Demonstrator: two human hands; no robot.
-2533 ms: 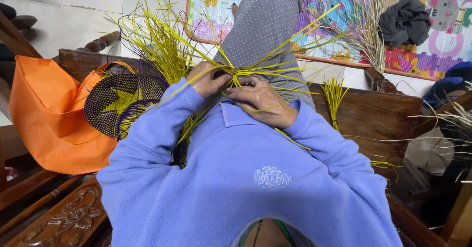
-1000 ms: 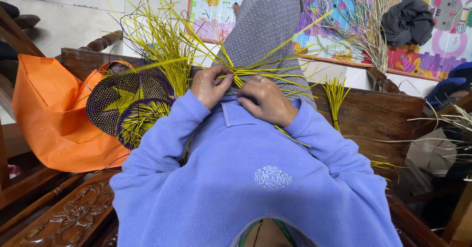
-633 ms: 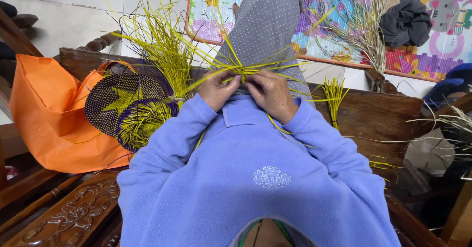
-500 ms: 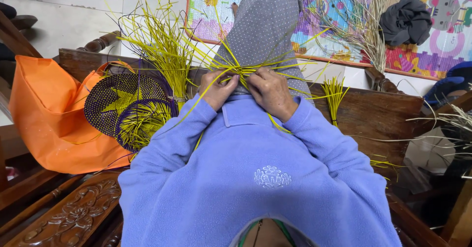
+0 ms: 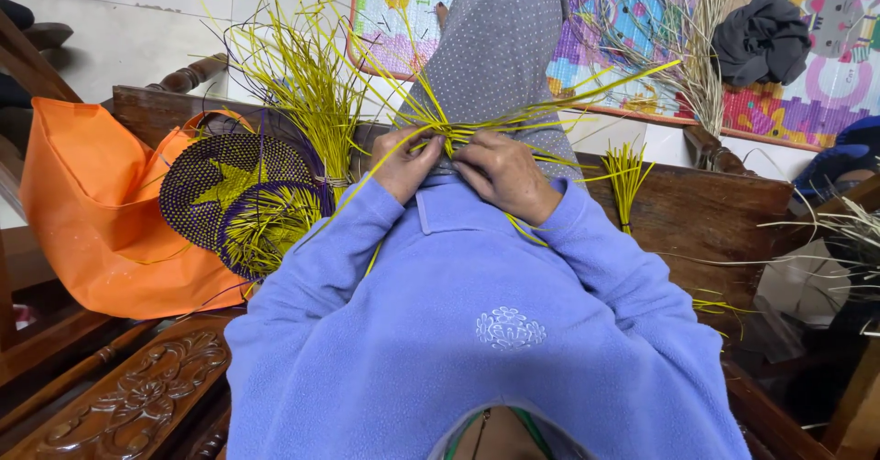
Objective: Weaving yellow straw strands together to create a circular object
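**Both hands pinched on yellow-green straw strips at the lap**

Left hand (image 5: 405,162) and right hand (image 5: 502,174) side by side, nearly touching, at the hem of a lilac fleece top (image 5: 477,332). Fingers (image 5: 429,145) of the left hand clenched around a crossing of yellow-green strips (image 5: 458,130); fingers (image 5: 469,151) of the right hand curled over the same crossing, grasping the strips from the other side. Crossing itself mostly hidden under the knuckles, so no telling how the strips interlace there.

Loose ends fanning out from between the fingers: long ones up and to the right over a grey dotted trouser leg (image 5: 500,48), shorter ones trailing down across the fleece below the left hand.

To the left of the left-hand fingers, just beside the sleeve: a standing bunch of the same yellow-green straw (image 5: 302,84), tips splayed upward. Further left, two round woven pieces in dark purple with yellow star pattern (image 5: 234,180), overlapping, resting against an orange bag (image 5: 87,213).

To the right of the right-hand fingers, apart from them: a small upright tuft of cut strips (image 5: 626,171) against a dark wooden bench rail (image 5: 724,217). Beyond the fingers, on the floor: a colourful play mat (image 5: 642,29), with pale dry straw (image 5: 697,48) and a dark grey cloth (image 5: 761,38) lying on it.

Carved wooden armrest (image 5: 128,405) low at the left, well away from both hands.
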